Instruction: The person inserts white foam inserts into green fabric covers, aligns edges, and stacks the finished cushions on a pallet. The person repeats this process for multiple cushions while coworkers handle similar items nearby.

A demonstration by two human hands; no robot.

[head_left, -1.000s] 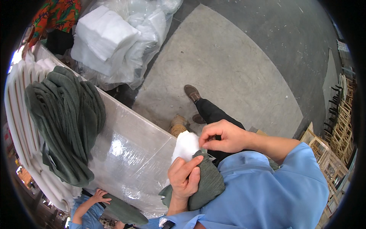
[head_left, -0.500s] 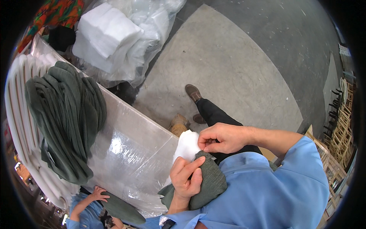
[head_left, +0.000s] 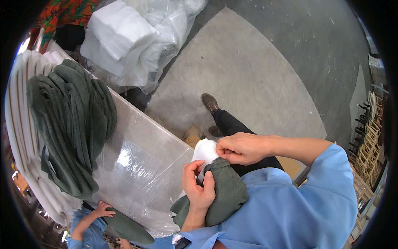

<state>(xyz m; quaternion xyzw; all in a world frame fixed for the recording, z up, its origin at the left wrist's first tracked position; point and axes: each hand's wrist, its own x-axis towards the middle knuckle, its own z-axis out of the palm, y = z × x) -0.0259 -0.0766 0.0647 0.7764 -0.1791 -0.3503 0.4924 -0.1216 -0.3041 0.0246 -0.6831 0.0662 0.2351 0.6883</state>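
Observation:
A dark green fabric cover (head_left: 227, 191) is bunched close to my body, with a white padded cushion (head_left: 206, 150) sticking out of its far end. My right hand (head_left: 239, 148) pinches at the edge where green cloth meets white padding. My left hand (head_left: 200, 184) curls around the near side of the cover, thumb raised and fingers bent over the cloth edge. Part of the padding lies hidden under both hands and the fabric.
A plastic-wrapped table (head_left: 141, 166) stretches along my left. On it lie folded green covers (head_left: 72, 124) beside a row of white padded pieces (head_left: 25, 137). A co-worker's hand (head_left: 103, 209) rests on another green piece (head_left: 126, 226). Bagged white batting (head_left: 120, 31) sits beyond; wooden frames (head_left: 371, 137) stand far right.
My left hand has shifted slightly and its thumb and fingers have spread apart. My right hand stays at the cover's edge, almost unmoved.

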